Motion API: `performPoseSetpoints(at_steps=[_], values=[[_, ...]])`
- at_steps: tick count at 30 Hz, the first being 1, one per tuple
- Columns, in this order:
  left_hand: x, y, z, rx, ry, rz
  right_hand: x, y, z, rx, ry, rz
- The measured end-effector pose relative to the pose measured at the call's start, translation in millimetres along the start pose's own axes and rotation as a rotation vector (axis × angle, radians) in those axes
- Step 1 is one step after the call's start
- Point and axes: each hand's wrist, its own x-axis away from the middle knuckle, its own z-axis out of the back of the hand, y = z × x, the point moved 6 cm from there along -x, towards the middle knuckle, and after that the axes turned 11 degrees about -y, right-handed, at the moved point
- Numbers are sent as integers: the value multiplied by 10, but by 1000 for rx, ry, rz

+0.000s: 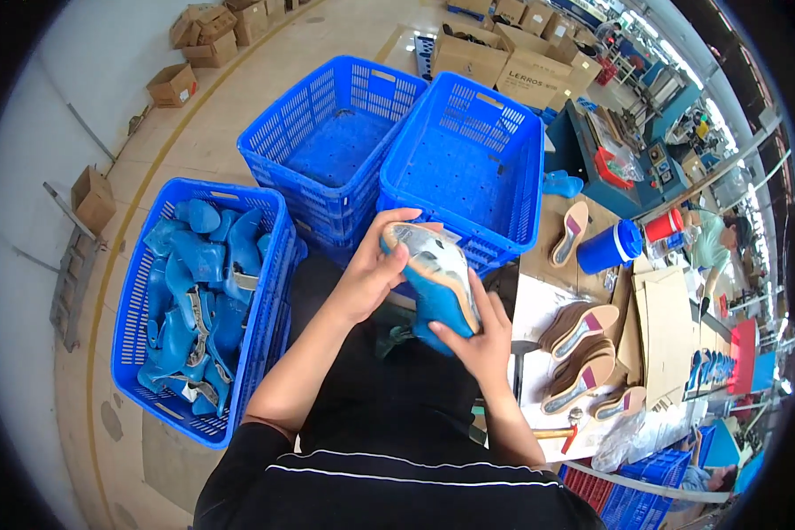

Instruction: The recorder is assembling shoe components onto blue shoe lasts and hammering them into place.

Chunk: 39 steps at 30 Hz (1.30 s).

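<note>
1. At the clock's centre, just in front of the person's dark clothing, a blue shoe last (428, 305) hangs tilted between both hands, clear of any support. A tan-edged insole (451, 281) with pale patches lies along its upturned face.
2. The likeliest trouble is a slip: the last looks smooth, so easing one hand too soon could let it roll out and drop.
3. The insole could also skew or lift if a thumb pushes sideways on its edge; whether it is fastened, I cannot tell.
4. The left hand (373, 276), at nine o'clock, is partly open and curved around the last, its thumb pressing near the insole's edge and its index finger reaching over the far end.
5. The right hand (486, 337), at four o'clock, cups the nearer end, thumb on the blue side, fingers along the opposite edge, their tips partly hidden.
6. Farther out, a slotted blue basket (455, 177) stands at twelve, a crate (129, 331) of jumbled lasts (197, 258) at nine, and stacked insoles (583, 375) between three and four.
</note>
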Motion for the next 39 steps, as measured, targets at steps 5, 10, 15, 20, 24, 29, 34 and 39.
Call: performPoseSetpoints(at_steps=[5, 10, 15, 20, 24, 29, 34, 39], values=[[310, -360, 414, -104, 144, -14, 28, 284, -305, 172, -2, 74], [599, -315, 477, -134, 140, -237, -14, 172, -370, 243, -54, 194], [846, -372, 578, -203, 232, -242, -114, 140, -322, 215, -72, 218], [915, -364, 483, -515, 138, -157, 27, 401, -413, 65, -155, 252], [988, -175, 526, -692, -4, -157, 110, 314, -377, 87, -193, 239], [851, 141, 225, -1178, -205, -52, 80, 318, -412, 131, -199, 242], [827, 54, 54, -1459, -202, -187, 178, 405, -488, 197, -79, 286], [828, -12, 110, -1401, 60, -218, 117, 417, -406, 175, -63, 310]])
